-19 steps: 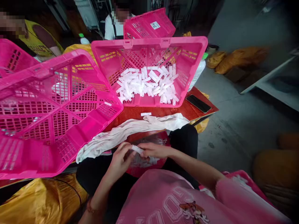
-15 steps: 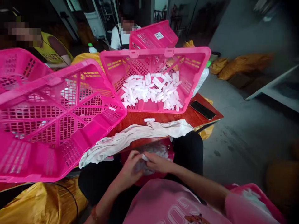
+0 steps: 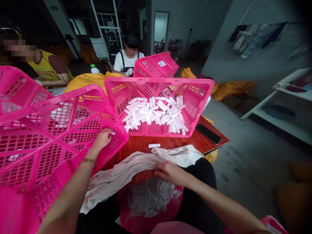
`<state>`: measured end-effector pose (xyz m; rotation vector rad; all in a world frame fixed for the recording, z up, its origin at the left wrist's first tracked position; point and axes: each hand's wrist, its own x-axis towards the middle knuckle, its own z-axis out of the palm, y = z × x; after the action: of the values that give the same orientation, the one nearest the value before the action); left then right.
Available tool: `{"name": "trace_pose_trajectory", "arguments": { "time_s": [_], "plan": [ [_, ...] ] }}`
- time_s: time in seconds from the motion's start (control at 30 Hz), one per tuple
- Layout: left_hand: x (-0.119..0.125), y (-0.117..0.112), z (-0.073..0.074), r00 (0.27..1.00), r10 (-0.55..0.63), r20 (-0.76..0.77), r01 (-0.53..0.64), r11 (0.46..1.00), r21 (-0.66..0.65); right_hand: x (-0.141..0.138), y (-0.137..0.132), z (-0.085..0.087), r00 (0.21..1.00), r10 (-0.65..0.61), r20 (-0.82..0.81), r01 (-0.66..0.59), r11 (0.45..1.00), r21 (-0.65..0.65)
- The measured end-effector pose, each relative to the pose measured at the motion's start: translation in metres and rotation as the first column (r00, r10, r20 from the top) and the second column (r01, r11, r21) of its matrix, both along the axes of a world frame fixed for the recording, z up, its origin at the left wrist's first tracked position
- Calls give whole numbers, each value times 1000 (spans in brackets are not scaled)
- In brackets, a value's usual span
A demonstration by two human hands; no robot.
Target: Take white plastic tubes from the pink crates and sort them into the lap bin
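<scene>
My left hand [image 3: 102, 139] reaches into the tilted pink basket [image 3: 60, 162] on the left. Its fingers are closed at one end of a small white tube [image 3: 112, 133] lying near the basket's right edge. My right hand [image 3: 168, 170] hovers at the table's front edge, over the rumpled white cloth [image 3: 124, 170]. The right fingers are curled together, and whatever they hold, if anything, is hidden. Below, between my knees, a pink container [image 3: 129, 224] holds a heap of white pieces [image 3: 153, 198].
Another pink basket [image 3: 198, 94] lies tipped towards me with many white tubes [image 3: 156, 112] inside. One loose white tube [image 3: 154, 146] and a black phone [image 3: 208, 133] lie on the red-brown table [image 3: 138, 144]. Two people [image 3: 129, 58] sit beyond the baskets.
My hands have parted from around a small white piece above the lap container. My left hand has moved forward into the left basket; the right has risen to the cloth. The view has tilted up.
</scene>
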<state>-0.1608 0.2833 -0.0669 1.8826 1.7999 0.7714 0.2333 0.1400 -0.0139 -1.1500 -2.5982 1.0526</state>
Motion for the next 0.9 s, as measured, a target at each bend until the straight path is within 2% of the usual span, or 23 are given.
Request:
{"name": "trace_pose_trajectory", "arguments": {
  "time_s": [0.07, 0.13, 0.23, 0.33, 0.4, 0.47, 0.53, 0.57, 0.6, 0.67, 0.73, 0.8, 0.9],
  "plan": [
    [-5, 6, -8, 1000, 10, 4, -10, 1000, -15, -9, 36, 12, 996, -81, 45, 70, 978, 196],
    [-7, -4, -9, 999, 41, 5, -41, 999, -23, -22, 71, 11, 967, -171, 190, 98, 935, 341],
    [-1, -41, 3, 994, 105, 21, -104, 994, -9, -40, 106, -2, 930, -199, 308, 85, 934, 347],
    [19, -93, 24, 989, 128, 79, -128, 992, -9, -43, 115, -7, 942, -227, 246, 141, 936, 324],
    [39, -129, 39, 984, 129, 123, -126, 992, -31, -33, 108, -4, 940, -282, 194, 209, 922, 327],
    [64, -161, 53, 978, 135, 160, -130, 991, -42, -18, 89, 1, 946, -324, 20, 312, 924, 221],
    [91, -186, 66, 970, 119, 213, -116, 993, -27, -5, 59, 5, 900, -348, -264, 338, 937, -82],
    [105, -197, 71, 964, 98, 245, -98, 995, -15, 0, 42, 7, 841, -372, -392, 284, 922, -265],
    [120, -205, 76, 957, 73, 279, -75, 997, -2, 3, 24, 8, 783, -403, -474, 202, 885, -419],
    [149, -219, 86, 943, 33, 331, -46, 998, 32, 5, -9, 12, 742, -431, -513, 60, 805, -590],
    [174, -228, 93, 939, 24, 344, -53, 996, 76, 4, -35, 18, 749, -416, -516, -5, 774, -633],
    [191, -235, 99, 946, -7, 326, -36, 991, 126, 4, -51, 24, 746, -390, -540, -35, 786, -617],
    [200, -242, 104, 956, -118, 270, 68, 980, 185, 6, -61, 32, 757, -335, -561, -53, 824, -564]
  ]
}}
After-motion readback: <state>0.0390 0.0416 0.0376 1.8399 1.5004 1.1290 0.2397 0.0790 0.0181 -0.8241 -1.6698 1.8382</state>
